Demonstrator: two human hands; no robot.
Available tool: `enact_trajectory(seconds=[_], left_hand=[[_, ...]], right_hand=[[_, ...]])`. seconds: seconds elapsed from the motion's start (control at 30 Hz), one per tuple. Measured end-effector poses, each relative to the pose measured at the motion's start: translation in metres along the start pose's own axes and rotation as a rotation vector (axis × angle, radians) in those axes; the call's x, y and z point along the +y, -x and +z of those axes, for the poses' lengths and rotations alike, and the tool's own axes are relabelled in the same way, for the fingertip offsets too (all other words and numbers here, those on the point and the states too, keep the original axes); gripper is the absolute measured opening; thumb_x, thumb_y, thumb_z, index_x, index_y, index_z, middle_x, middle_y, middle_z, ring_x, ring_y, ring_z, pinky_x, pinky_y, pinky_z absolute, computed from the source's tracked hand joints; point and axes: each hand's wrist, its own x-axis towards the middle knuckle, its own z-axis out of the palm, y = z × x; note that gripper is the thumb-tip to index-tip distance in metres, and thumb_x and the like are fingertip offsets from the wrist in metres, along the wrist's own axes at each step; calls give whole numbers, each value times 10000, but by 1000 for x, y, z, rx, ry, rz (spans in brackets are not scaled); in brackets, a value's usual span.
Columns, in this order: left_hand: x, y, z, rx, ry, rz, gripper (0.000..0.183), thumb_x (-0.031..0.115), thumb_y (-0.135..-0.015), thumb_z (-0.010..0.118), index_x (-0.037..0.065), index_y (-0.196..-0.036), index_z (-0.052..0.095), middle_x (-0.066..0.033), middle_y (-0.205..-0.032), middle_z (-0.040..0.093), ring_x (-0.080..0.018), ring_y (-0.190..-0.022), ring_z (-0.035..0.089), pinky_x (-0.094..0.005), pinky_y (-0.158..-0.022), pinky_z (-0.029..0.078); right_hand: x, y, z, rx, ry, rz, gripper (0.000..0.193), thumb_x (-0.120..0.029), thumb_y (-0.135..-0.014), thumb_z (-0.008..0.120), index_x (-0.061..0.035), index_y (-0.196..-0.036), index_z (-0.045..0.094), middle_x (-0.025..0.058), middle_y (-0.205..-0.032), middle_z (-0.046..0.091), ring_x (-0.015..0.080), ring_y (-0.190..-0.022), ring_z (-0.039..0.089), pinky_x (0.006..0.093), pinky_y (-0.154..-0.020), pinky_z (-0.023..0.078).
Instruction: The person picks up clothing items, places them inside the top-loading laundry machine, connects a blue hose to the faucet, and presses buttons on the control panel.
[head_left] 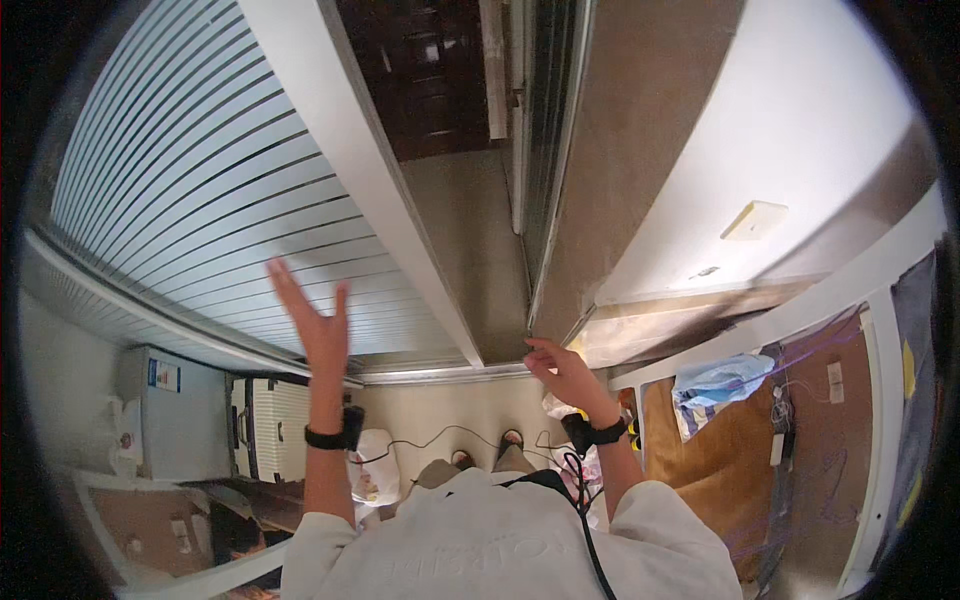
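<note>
White door edge, open doorway, left hand, right hand apart

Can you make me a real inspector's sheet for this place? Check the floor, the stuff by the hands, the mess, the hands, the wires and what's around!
Surface: pale floor, feet in dark sandals on it.
Things at hand: striped door panel with white frame; bottom track runs below.
Clutter: pale plastic bag by the feet; blue-and-white packet at right.
Left hand: fingers spread, holding nothing, in front of the panel; touching or not, cannot tell.
Right hand: fingers loosely bent, nothing seen in it.
Cables: black cable over the shirt.
Surroundings: cream wall plate at right; pale ribbed case at left.
</note>
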Motion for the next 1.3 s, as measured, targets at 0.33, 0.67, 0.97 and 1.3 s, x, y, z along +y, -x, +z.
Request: enact_trajectory(seconds=[0.33,0.67,0.97,1.3], left_hand=[[26,-34,41,92,-190,70,1114,295,-849,795,12,-1605,28,-341,-1622,69,-496,-1508,127,-639,-1197,124],[-28,-46,23,152,-187,55,1001,170,-838,757,-56,-1572,117,-372,-1596,138,-509,-1493,176,-663,-1181,110],[-51,-47,31,139,-140,58,1005,112,-829,743,-34,-1584,96,-379,-1600,120,-526,-1489,176,-628,-1191,146],[-87,-52,10,112,-164,-100,941,68,-868,695,-6,-1593,100,-368,-1613,106,-533,-1491,174,-559,-1191,229]], right_hand=[[-13,-16,25,-89,70,3,424,-216,-990,643,7,-1343,565,177,-1071,735,267,-993,721,367,-889,561],[5,-64,36,-111,79,-3,381,-206,-985,649,-16,-1310,589,156,-1068,741,281,-980,738,380,-837,580],[-8,-158,24,-140,72,-236,399,-203,-987,646,-51,-1342,544,104,-988,738,229,-885,725,378,-810,569],[-63,-247,29,-223,115,-253,385,-159,-1009,632,-57,-1370,546,91,-1055,717,163,-942,688,311,-812,537]])
